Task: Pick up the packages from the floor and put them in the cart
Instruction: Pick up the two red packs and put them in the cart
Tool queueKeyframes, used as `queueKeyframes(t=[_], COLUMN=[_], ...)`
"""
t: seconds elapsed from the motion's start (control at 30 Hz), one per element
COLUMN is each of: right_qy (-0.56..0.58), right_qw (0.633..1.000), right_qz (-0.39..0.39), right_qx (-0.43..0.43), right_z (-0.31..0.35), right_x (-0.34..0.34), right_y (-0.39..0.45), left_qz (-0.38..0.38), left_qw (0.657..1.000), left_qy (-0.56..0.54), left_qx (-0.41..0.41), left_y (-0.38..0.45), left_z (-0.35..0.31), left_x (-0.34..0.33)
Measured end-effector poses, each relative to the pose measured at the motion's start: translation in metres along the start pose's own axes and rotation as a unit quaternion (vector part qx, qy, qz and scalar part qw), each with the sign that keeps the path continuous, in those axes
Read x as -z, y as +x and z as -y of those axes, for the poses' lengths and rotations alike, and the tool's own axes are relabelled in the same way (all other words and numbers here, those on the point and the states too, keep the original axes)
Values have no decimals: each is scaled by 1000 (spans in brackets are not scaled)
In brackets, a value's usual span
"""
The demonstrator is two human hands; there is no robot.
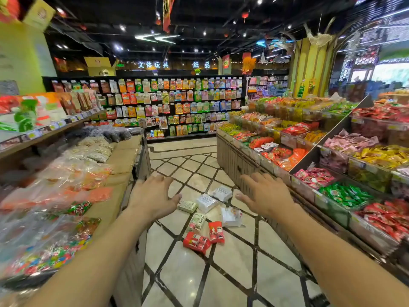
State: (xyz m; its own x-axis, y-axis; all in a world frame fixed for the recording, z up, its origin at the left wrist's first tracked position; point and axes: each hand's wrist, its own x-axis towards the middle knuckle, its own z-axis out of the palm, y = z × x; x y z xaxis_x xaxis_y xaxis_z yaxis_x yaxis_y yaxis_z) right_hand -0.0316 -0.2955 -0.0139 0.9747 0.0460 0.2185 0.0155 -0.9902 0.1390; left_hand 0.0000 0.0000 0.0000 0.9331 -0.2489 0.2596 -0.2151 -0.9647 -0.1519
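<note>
**Both hands open above the spill, nothing lifted yet**

The left hand (152, 196) is stretched forward, palm down, fingers spread and empty. The right hand (264, 197) mirrors it: palm down, fingers splayed, holding nothing. Both forearms run up from the bottom corners of the view and converge toward the middle of the aisle, wrists level. That reads as a reach just beginning, with the hands opened wide to take flat, soft packs rather than pinch at them.

Between and below the hands, on the tiled floor (190, 273), lie the packages. A small green pack (187, 206) sits nearest the left thumb. Two white packs (207, 202) and (222, 193) lie overlapping just past it, and a third white pack (231, 216) lies below the right hand. A pale tube-like pack (197, 222) and two red packs (216, 232), (196, 242) lie closest to the person. They are loosely scattered, some touching, as dropped goods would be.

Snack shelves (345, 165) flank the aisle on the right and a bagged-goods counter (119, 165) on the left. No cart shows anywhere in view, so its position cannot be told.
</note>
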Motion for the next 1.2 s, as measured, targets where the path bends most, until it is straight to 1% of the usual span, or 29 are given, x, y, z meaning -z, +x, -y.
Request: queueKeyframes(t=[0.13,0.23,0.4,0.47,0.57,0.73,0.83,0.93,1.03,1.1,1.2], right_qy=[3,15,5,-6,-15,2,15,23,54,78,139], right_qw=[1000,999,997,995,993,989,983,973,972,973,976], right_qz=[24,30,70,93,118,150,180,229,228,215,164], right_qx=[13,18,19,20,22,13,-5,-24,-31,-23,-13], right_z=[-17,-33,-48,-48,-45,-34,-25,-17,-15,-15,-14], right_x=[-34,-61,-111,-132,-165,-231,-276,-314,-342,-356,-385], right_y=[62,111,181,208,252,337,384,423,463,494,536], left_qz=[37,42,84,94,105,133,172,214,211,193,146], left_qw=[999,998,996,995,994,990,982,968,961,957,957], left_qy=[33,34,27,21,16,-8,-37,-83,-141,-186,-224], left_qx=[-16,-24,-10,10,29,48,75,104,112,113,113], left_y=[66,114,180,206,245,321,365,402,441,468,508], left_z=[-11,-19,-25,-21,-11,13,26,37,41,39,33], left_x=[-28,-56,-109,-135,-178,-266,-321,-368,-399,-409,-423])
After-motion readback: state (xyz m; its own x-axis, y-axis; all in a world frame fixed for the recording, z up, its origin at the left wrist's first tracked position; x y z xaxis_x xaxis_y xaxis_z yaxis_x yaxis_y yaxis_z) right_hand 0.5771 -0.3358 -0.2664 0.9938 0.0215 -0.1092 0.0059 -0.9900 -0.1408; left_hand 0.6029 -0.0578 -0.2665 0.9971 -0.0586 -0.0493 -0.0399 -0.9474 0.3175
